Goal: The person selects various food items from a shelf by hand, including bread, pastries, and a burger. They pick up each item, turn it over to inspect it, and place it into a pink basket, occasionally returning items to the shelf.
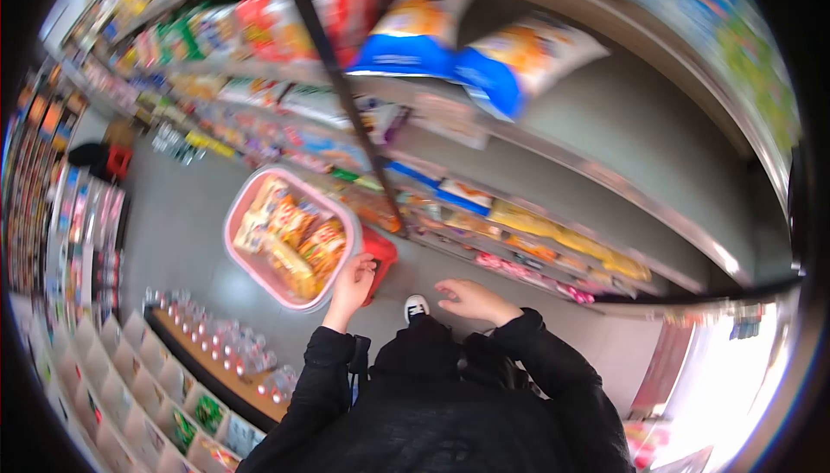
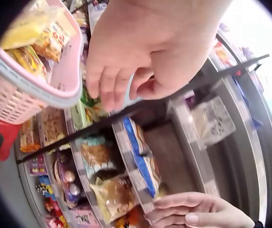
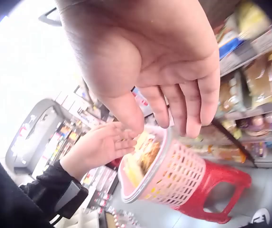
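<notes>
My left hand [image 1: 353, 281] is beside the near right rim of a pink plastic basket [image 3: 181, 173], fingers loosely bent and holding nothing. Packaged snacks [image 1: 290, 222] in yellow and orange wrappers fill the basket, which stands on a red stool [image 3: 224, 183]. In the head view, my right hand [image 1: 474, 300] hovers to the right of the stool, below the shelves. Its fingers [image 3: 193, 107] hang relaxed and apart from any object in the right wrist view. Both hands [image 2: 145, 47] show in the left wrist view, the right one low in the frame.
Store shelves [image 1: 553, 140] run along the right, with blue-and-white snack bags [image 1: 415, 32] on an upper level and a dark upright post [image 1: 333, 67] in front. Clear bottles [image 1: 216, 335] stand at lower left beside a white divided rack [image 1: 130, 378]. A shoe [image 1: 416, 307] shows on the grey floor.
</notes>
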Motion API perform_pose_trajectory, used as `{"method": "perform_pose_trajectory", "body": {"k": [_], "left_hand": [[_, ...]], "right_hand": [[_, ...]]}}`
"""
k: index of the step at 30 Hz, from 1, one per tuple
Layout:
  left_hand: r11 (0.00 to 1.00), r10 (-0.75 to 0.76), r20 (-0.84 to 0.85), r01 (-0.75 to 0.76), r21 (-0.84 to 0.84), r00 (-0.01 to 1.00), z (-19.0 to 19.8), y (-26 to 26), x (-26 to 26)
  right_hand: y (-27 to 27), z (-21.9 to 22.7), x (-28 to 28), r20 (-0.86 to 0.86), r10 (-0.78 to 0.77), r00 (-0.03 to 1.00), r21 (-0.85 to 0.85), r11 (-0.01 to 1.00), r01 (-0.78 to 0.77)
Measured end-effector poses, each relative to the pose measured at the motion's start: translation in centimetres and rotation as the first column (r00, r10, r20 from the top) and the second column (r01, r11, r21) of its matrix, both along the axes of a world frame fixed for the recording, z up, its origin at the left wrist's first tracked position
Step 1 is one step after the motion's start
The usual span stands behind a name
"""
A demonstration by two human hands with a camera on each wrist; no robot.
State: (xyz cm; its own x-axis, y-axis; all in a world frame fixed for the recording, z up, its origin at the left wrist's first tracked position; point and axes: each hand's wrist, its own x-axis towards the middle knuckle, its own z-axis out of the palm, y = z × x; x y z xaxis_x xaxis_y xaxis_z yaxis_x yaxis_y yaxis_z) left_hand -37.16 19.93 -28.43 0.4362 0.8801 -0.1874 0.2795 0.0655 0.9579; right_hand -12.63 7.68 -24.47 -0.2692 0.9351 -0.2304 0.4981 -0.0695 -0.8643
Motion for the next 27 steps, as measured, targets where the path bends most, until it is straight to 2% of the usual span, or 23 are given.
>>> {"method": "perform_pose_trajectory", "body": {"k": [1, 2, 3, 4, 5, 7, 10, 11, 13, 15, 17, 18, 19, 20, 21, 22, 23, 25, 26, 27], "left_hand": [[0.998, -0.070, 0.013, 0.070, 0.006, 0.997, 0.1, -1.0, 2.2], [0.963, -0.270, -0.056, 0.270, -0.011, 0.961, 0.4, -2.0, 4.4], [0.890, -0.454, -0.125, 0.454, -0.036, 0.882, 0.6, -3.1, 6.6], [0.825, -0.563, -0.151, 0.561, -0.059, 0.812, -0.1, -4.2, 8.6], [0.795, -0.604, -0.145, 0.604, -0.049, 0.784, 0.5, -5.5, 10.9], [0.634, -0.762, -0.218, 0.771, -0.060, 0.610, 2.0, -8.4, 15.3], [0.497, -0.849, -0.244, 0.865, -0.066, 0.469, 2.5, -12.5, 20.8], [0.445, -0.877, -0.245, 0.891, -0.095, 0.412, 3.0, -13.8, 22.5], [0.384, -0.902, -0.236, 0.922, -0.053, 0.362, 3.0, -16.3, 25.3], [0.286, -0.916, -0.294, 0.958, 0.004, 0.274, 3.1, -18.3, 28.1], [0.286, -0.941, -0.204, 0.957, -0.050, 0.271, 2.1, -20.2, 30.6], [0.245, -0.938, -0.243, 0.969, 0.038, 0.247, 2.3, -21.0, 31.8], [0.266, -0.941, -0.222, 0.964, -0.020, 0.255, 1.9, -21.7, 33.1], [0.322, -0.922, -0.221, 0.946, 0.024, 0.319, 0.1, -22.2, 34.1], [0.329, -0.915, -0.238, 0.944, 0.033, 0.327, 0.8, -22.8, 35.2], [0.366, -0.907, -0.210, 0.930, 0.038, 0.365, 0.6, -23.2, 36.2], [0.398, -0.878, -0.276, 0.917, 0.029, 0.390, 0.3, -23.4, 37.2], [0.471, -0.805, -0.317, 0.865, 0.173, 0.502, 1.5, -24.0, 39.1], [0.473, -0.802, -0.318, 0.863, 0.178, 0.505, 2.0, -24.2, 40.1], [0.491, -0.756, -0.348, 0.832, 0.259, 0.555, 2.8, -24.2, 41.3]], "right_hand": [[-3.3, -0.1, 2.0, -0.002, -0.105, 0.995, -0.033, 0.994, 0.105], [-6.5, 0.0, 3.9, -0.004, -0.207, 0.978, -0.063, 0.976, 0.207], [-9.7, 0.3, 5.5, 0.006, -0.271, 0.963, -0.052, 0.961, 0.271], [-12.8, 0.7, 6.9, 0.027, -0.359, 0.933, -0.091, 0.929, 0.360], [-16.0, 1.0, 8.1, 0.049, -0.437, 0.898, -0.130, 0.889, 0.439], [-21.9, 0.8, 9.9, 0.063, -0.543, 0.837, -0.121, 0.829, 0.547], [-29.3, 1.4, 11.3, 0.025, -0.735, 0.678, -0.166, 0.666, 0.728], [-31.3, 1.6, 11.7, 0.028, -0.747, 0.665, -0.160, 0.653, 0.740], [-34.8, 1.8, 12.7, 0.077, -0.800, 0.595, -0.153, 0.581, 0.800], [-37.8, 0.9, 13.8, 0.057, -0.823, 0.566, -0.153, 0.553, 0.819], [-40.2, -1.1, 15.2, 0.024, -0.845, 0.535, -0.108, 0.529, 0.841], [-40.4, 0.3, 15.9, 0.149, -0.813, 0.563, -0.045, 0.563, 0.825], [-40.9, -0.7, 16.7, 0.105, -0.844, 0.526, -0.020, 0.527, 0.850], [-41.3, -2.4, 17.9, 0.043, -0.858, 0.511, -0.058, 0.509, 0.859], [-41.1, -2.2, 18.7, 0.041, -0.868, 0.495, -0.059, 0.492, 0.868], [-40.7, -2.0, 19.9, 0.083, -0.848, 0.524, -0.093, 0.517, 0.851], [-40.2, -2.5, 21.0, 0.084, -0.850, 0.520, -0.068, 0.516, 0.854], [-38.4, -2.5, 22.7, 0.074, -0.890, 0.450, 0.045, 0.454, 0.890], [-37.6, -2.6, 23.9, 0.031, -0.910, 0.414, 0.033, 0.415, 0.909], [-36.4, -2.6, 25.0, 0.030, -0.908, 0.417, 0.034, 0.418, 0.908]]}}
